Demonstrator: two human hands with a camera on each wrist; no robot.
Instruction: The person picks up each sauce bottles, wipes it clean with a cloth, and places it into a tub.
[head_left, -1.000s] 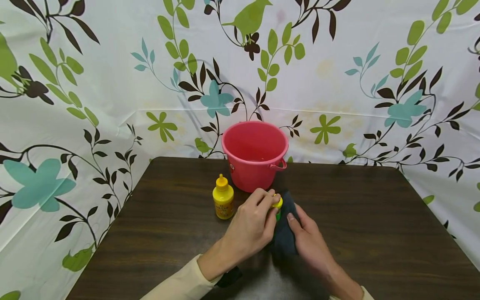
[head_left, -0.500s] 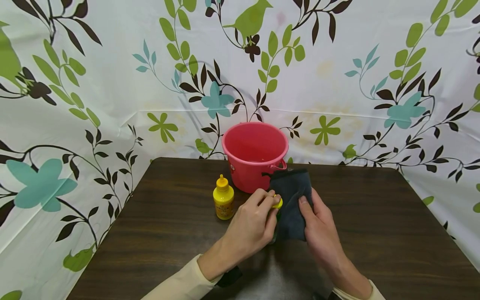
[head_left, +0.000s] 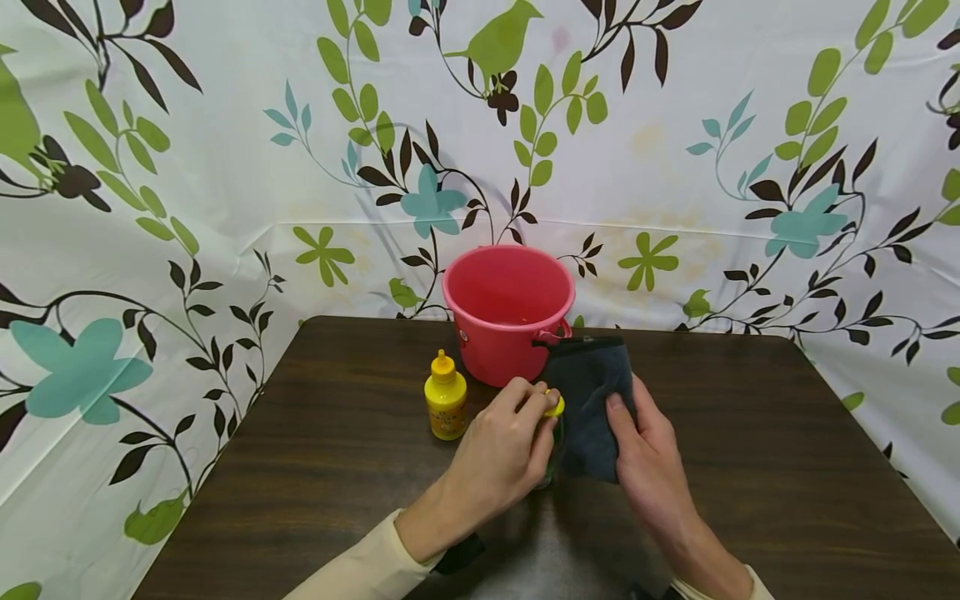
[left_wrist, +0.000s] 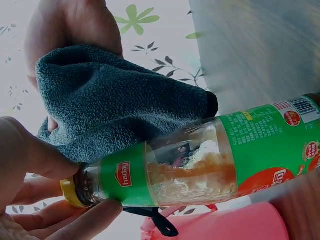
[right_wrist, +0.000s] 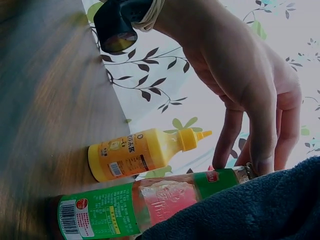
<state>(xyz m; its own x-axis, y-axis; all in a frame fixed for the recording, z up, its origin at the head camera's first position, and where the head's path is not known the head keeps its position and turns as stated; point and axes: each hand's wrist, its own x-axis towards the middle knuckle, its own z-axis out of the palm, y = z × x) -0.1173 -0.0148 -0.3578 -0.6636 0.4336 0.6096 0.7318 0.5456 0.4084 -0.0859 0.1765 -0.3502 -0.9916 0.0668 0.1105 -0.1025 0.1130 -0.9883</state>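
Green labels (left_wrist: 257, 120) were wrapped round the bottle (left_wrist: 192, 172), which was stood upright on the dark, wood-grained surface (head_left: 750, 467), just in front of the bucket (head_left: 498, 358). "haday" could be read on the upper label, and a barcode (left_wrist: 304, 106) was printed low on the other. Through the clear glass between them, brownish and pale patches could be seen. The yellow cap (left_wrist: 71, 195) was pinched by the left hand (head_left: 495, 442), with the thumb set on one side and the fingers on the other; in the head view most of the bottle was hidden by that hand.

The cloth (head_left: 588, 417), dark blue-grey and thick-piled, was gripped by the right hand (head_left: 656, 467), the thumb laid on its near face. It was held just to the right of the bottle; whether the two were touching could not be told. A black loop (left_wrist: 162, 225) was seen past the bottle's neck in the left wrist view.

The yellow bottle (head_left: 447, 404) was stood upright to the left of the left hand, its nozzle (right_wrist: 202, 135) pointed upward. The pink bucket was placed behind both bottles. Cream sleeves (head_left: 367, 554) were worn. Beyond the surface a white curtain (head_left: 225, 83) was hung, printed with leaves, teal flowers and green birds.
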